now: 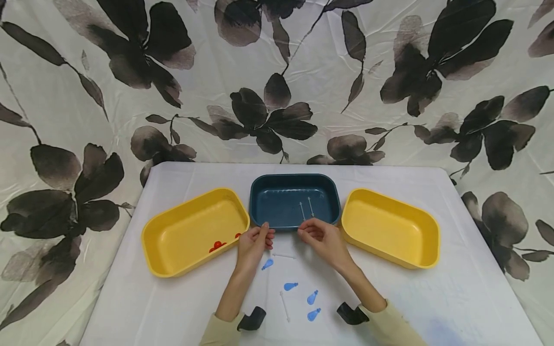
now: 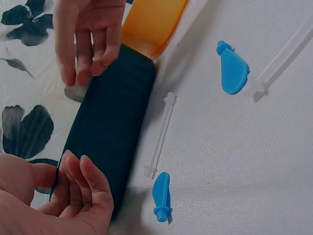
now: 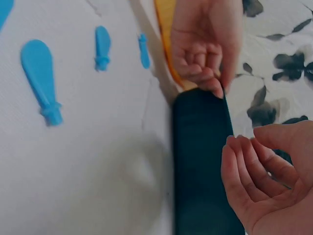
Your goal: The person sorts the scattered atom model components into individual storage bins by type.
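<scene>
My left hand (image 1: 253, 242) pinches the near rim of the dark blue bin (image 1: 294, 227) at its left corner, thumb on one side and fingers on the other. By the same rim, farther right, is my right hand (image 1: 322, 240). Its fingers (image 3: 244, 166) are loosely bent, with the thumb apart from them in the right wrist view. Two thin pale sticks (image 1: 310, 206) lie inside the bin, one partly behind the right hand. Just in front of the left hand are a clear stick (image 2: 161, 134) and a blue bulb-shaped piece (image 2: 161, 196) on the white cloth.
A yellow bin (image 1: 186, 230) with a few red balls (image 1: 218, 244) stands at left. Another yellow bin (image 1: 389, 226) stands at right. Nearer lie several blue bulb-shaped pieces (image 1: 312, 297) and another clear stick (image 1: 284, 306). Behind the table hangs a flowered cloth (image 1: 337, 96).
</scene>
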The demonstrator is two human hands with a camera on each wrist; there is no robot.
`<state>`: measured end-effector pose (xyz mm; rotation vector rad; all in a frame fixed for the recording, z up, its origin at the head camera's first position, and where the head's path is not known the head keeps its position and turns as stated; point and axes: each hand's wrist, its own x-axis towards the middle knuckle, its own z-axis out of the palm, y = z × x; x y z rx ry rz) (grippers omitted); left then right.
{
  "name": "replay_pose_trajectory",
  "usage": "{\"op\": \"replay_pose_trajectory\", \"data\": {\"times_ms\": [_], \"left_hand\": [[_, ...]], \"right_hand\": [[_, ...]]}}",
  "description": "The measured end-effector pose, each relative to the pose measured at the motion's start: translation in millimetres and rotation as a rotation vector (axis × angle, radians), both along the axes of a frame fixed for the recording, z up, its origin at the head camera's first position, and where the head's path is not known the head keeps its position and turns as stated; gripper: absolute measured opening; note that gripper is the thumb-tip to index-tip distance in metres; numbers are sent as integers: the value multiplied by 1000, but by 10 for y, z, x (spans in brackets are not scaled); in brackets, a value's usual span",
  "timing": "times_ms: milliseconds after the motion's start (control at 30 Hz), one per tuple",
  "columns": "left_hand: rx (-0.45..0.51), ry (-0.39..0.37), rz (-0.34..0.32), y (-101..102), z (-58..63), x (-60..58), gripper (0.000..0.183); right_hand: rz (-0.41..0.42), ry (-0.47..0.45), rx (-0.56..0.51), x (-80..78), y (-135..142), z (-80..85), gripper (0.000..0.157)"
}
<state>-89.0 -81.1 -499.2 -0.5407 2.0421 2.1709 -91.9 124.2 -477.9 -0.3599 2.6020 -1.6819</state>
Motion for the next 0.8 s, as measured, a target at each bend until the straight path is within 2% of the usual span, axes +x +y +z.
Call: {"op": "replay_pose_trajectory", "data": {"times_ms": [200, 467, 800], "left_hand": [[-8, -8, 4, 0, -5, -2, 33], [9, 8, 4, 0, -6, -1, 34], [13, 23, 2, -9, -7, 7, 36]], "right_hand": [[60, 55, 28, 60, -100, -86, 11], [153, 10, 47, 68, -203, -212, 13], [231, -9, 61, 69, -332, -312, 13]]}}
